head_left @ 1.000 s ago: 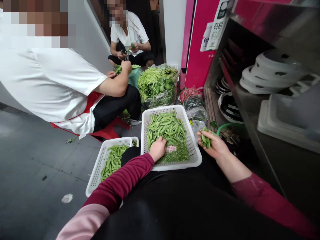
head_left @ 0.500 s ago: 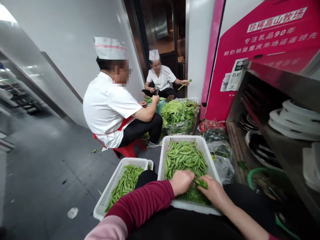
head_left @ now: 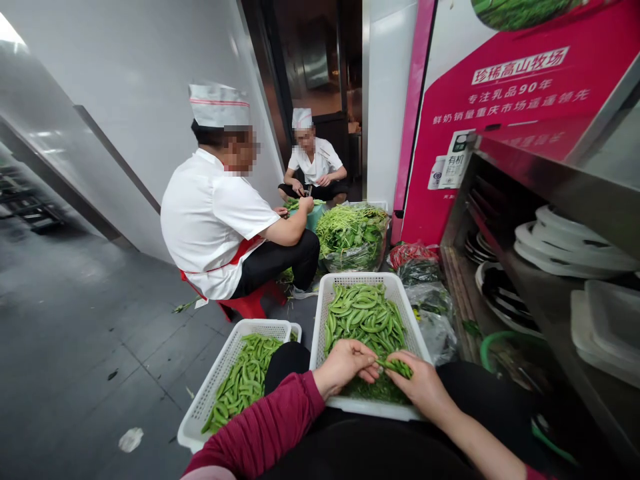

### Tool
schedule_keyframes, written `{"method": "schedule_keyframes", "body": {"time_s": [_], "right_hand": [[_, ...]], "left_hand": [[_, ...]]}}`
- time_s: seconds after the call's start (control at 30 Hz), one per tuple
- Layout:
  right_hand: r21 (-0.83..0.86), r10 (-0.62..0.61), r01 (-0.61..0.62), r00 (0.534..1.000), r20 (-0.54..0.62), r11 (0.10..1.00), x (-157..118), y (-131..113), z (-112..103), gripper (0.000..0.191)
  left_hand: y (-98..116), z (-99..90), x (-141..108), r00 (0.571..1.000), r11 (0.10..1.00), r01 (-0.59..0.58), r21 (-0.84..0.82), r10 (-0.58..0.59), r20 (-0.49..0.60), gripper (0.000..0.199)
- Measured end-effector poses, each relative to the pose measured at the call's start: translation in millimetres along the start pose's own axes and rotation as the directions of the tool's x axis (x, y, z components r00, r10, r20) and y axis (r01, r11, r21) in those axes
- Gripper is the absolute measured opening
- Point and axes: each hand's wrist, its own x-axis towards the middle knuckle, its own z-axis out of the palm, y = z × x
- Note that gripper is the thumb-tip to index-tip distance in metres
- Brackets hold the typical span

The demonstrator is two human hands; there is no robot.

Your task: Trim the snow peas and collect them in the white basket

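Over the near end of a white perforated basket [head_left: 415, 321], my right hand [head_left: 424, 388] is closed around several green pea pods [head_left: 399, 367]. My left hand [head_left: 346, 365] pinches at the tip of one of those pods, its fingertips close to the right thumb. Whole pea pods [head_left: 367, 310] are heaped in the basket's far part. Small green trimmings [head_left: 373, 389] lie below my hands at its near end. To the left, a second white basket [head_left: 193, 415] holds more pea pods [head_left: 246, 377].
A co-worker [head_left: 215, 207] sits on a red stool [head_left: 250, 305] at left; another person [head_left: 315, 160] squats behind. A bag of leafy greens [head_left: 353, 233] and plastic bags [head_left: 433, 320] stand beyond the basket. A metal shelf [head_left: 555, 180] with plates [head_left: 560, 250] borders the right.
My left hand has turned from a closed fist, and its fingers now show at the pod's tip. The far co-worker's outstretched arm has drawn in. The view has shifted slightly right.
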Motion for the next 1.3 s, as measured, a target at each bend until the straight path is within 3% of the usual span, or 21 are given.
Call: {"method": "schedule_keyframes", "body": {"time_s": [0.17, 0.3, 0.4, 0.47, 0.53, 0.63, 0.67, 0.73, 0.8, 0.87, 0.93, 0.97, 1.03, 1.1, 1.17, 1.23, 1.3], "right_hand": [[0.006, -0.041, 0.041, 0.997, -0.073, 0.999, -6, -5, 4, 0.011], [0.095, -0.064, 0.074, 0.992, -0.109, 0.993, -10, -13, 4, 0.013], [0.212, 0.079, -0.039, 0.980, -0.183, 0.977, -10, -19, -4, 0.017], [0.351, 0.252, -0.179, 0.952, -0.175, 0.919, -8, -22, -12, 0.025], [0.517, 0.391, -0.281, 0.913, -0.114, 0.809, -5, -25, -18, 0.034], [0.702, 0.474, -0.306, 0.879, -0.052, 0.644, -2, -26, -20, 0.039], [0.738, 0.477, -0.297, 0.878, -0.037, 0.606, -2, -26, -18, 0.039], [0.774, 0.449, -0.287, 0.894, 0.004, 0.564, -2, -25, -14, 0.033], [0.743, 0.412, -0.301, 0.911, 0.037, 0.598, -4, -22, -12, 0.027], [0.593, 0.392, -0.299, 0.920, -0.031, 0.748, -5, -17, -14, 0.025], [0.325, 0.265, -0.201, 0.950, -0.166, 0.924, -7, -13, -19, 0.024], [0.180, 0.144, -0.113, 0.975, -0.171, 0.977, -7, -11, -21, 0.023], [-0.008, -0.091, 0.091, 0.996, 0.005, 0.996, -8, -11, -24, 0.023], [-0.060, -0.181, 0.200, 0.955, 0.236, 0.978, -8, -14, -24, 0.022], [-0.077, -0.156, 0.186, 0.943, 0.294, 0.979, -6, -18, -22, 0.015], [-0.044, -0.066, 0.076, 0.978, 0.198, 0.996, -3, -22, -18, 0.009], [0.100, 0.115, -0.121, 0.991, 0.065, 0.988, -1, -24, -11, 0.012]], "left_hand": [[-5, 11.9, -4, 0.997, 0.994, -0.062, -0.087, 0.057, -0.060, 0.041], [-23, 11.4, 2, 1.000, 0.996, 0.022, -0.092, -0.023, -0.012, 0.034], [-43, -4.2, 9, 0.990, 0.969, 0.136, 0.207, -0.128, -0.053, 0.022], [-49, -17.1, 11, 0.976, 0.879, 0.213, 0.427, -0.174, -0.128, 0.015], [-45, -25.2, 10, 0.986, 0.786, 0.155, 0.598, -0.090, -0.137, 0.007], [-21, -22.0, 3, 0.992, 0.728, -0.113, 0.677, 0.117, 0.041, 0.042], [-12, -17.7, 1, 0.988, 0.758, -0.151, 0.635, 0.098, 0.119, 0.046], [3, -8.0, -4, 0.968, 0.826, -0.104, 0.553, -0.042, 0.246, 0.035], [11, -1.3, -8, 0.950, 0.816, -0.057, 0.575, -0.133, 0.283, 0.034], [15, 0.8, -11, 0.952, 0.717, -0.123, 0.687, -0.111, 0.286, 0.034], [17, -0.2, -14, 0.953, 0.496, -0.251, 0.831, -0.026, 0.303, 0.028], [19, -0.9, -15, 0.945, 0.348, -0.309, 0.885, 0.007, 0.327, 0.025], [23, -1.8, -16, 0.917, 0.075, -0.398, 0.914, 0.042, 0.396, 0.021], [26, -1.7, -15, 0.872, -0.048, -0.487, 0.872, 0.037, 0.489, 0.018], [27, -0.7, -14, 0.830, -0.027, -0.551, 0.834, 0.083, 0.551, 0.018], [25, 1.8, -11, 0.834, 0.082, -0.534, 0.841, 0.210, 0.510, 0.022], [20, 6.5, -7, 0.857, 0.240, -0.474, 0.847, 0.346, 0.381, 0.028]]}}
